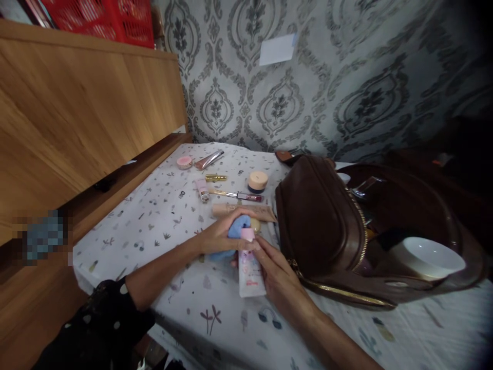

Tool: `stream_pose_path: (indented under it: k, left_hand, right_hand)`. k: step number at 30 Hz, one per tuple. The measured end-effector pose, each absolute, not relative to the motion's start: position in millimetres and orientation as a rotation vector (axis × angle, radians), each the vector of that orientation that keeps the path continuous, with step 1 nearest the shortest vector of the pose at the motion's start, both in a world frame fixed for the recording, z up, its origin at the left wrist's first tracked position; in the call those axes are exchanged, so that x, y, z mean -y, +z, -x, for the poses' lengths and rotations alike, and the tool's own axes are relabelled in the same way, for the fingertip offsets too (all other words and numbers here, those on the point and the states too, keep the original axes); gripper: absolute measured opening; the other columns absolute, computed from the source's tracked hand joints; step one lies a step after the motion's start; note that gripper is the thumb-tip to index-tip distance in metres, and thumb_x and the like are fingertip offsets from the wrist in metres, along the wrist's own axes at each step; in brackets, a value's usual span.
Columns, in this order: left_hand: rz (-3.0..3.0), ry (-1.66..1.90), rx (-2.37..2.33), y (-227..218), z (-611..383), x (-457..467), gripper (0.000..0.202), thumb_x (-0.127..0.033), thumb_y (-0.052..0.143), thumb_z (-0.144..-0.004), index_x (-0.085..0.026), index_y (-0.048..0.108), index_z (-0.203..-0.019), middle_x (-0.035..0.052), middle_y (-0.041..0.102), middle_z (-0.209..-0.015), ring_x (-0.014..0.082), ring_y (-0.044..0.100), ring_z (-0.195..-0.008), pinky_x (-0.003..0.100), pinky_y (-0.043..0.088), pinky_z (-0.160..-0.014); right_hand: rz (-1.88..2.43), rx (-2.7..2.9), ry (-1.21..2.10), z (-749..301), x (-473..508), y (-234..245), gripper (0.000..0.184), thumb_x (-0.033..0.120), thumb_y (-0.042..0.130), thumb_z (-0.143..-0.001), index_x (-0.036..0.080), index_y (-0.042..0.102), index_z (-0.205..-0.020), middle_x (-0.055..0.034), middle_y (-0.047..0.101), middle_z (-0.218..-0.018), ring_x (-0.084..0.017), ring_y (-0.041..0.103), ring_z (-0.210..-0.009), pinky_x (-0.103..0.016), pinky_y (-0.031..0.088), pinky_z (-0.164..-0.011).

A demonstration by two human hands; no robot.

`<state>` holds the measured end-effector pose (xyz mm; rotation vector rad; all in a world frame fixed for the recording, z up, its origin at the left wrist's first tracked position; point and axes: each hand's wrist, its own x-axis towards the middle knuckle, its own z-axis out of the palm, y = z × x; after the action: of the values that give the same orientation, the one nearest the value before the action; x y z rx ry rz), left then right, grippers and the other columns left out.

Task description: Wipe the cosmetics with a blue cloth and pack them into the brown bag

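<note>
A white squeeze tube with a pink cap (252,275) points cap-up in front of me. My right hand (283,275) grips it along its side near the cap. In my left hand (221,234) is a bunched blue cloth (239,226), pressed against the capped end of the tube. Just beyond the hands lies a long beige tube (227,209), partly covered by my left fingers. A small yellowish round item (255,225) peeks out behind the cap. Close to my right hand stands a brown leather bag (316,221), unzipped on its right side.
Further back lie a gold tube (216,178), a round jar (258,181), a lip gloss (250,197), a small pink tube (202,189), a pink compact (184,163) and a rose-coloured tube (209,160). A white bowl (431,257) sits in the bag's opening. Wooden furniture (88,103) borders the left.
</note>
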<state>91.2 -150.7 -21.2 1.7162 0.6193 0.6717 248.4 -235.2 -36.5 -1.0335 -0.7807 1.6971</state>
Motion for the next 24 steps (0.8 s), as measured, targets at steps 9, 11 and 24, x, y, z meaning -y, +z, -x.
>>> stream_pose_path:
  k: [9,11,24]
  left_hand:
    - [-2.090,0.746,-0.630,-20.0,-95.4,149.5,0.054,-0.059,0.036,-0.096,-0.016,0.068,-0.101,0.0104,0.069,-0.103,0.0220,0.064,-0.099,0.031,0.048,-0.092]
    - [-2.109,0.725,-0.671,-19.0,-94.4,150.3,0.055,-0.061,0.036,-0.095,-0.016,0.067,-0.089,0.0083,0.068,-0.092,0.0209,0.063,-0.090,0.030,0.049,-0.085]
    - [-2.127,1.037,-0.637,-26.5,-94.7,154.7,0.051,-0.055,0.034,-0.098,-0.018,0.059,-0.121,0.0130,0.065,-0.121,0.0251,0.061,-0.115,0.038,0.045,-0.102]
  right_hand:
    - [1.161,0.519,1.671,-247.8,234.8,-35.7,0.076,0.048,0.091,-0.053,0.022,0.065,-0.120,-0.0053,0.074,-0.090,-0.021,0.071,-0.073,-0.025,0.054,-0.053]
    - [1.193,0.526,1.673,-248.8,235.7,-40.0,0.069,0.047,0.089,-0.058,0.023,0.067,-0.118,-0.0059,0.075,-0.090,-0.022,0.071,-0.072,-0.026,0.055,-0.052]
    - [1.198,0.633,1.724,-253.0,232.2,-24.2,0.069,0.040,0.093,-0.048,0.026,0.069,-0.111,-0.0082,0.074,-0.102,-0.025,0.072,-0.077,-0.028,0.058,-0.058]
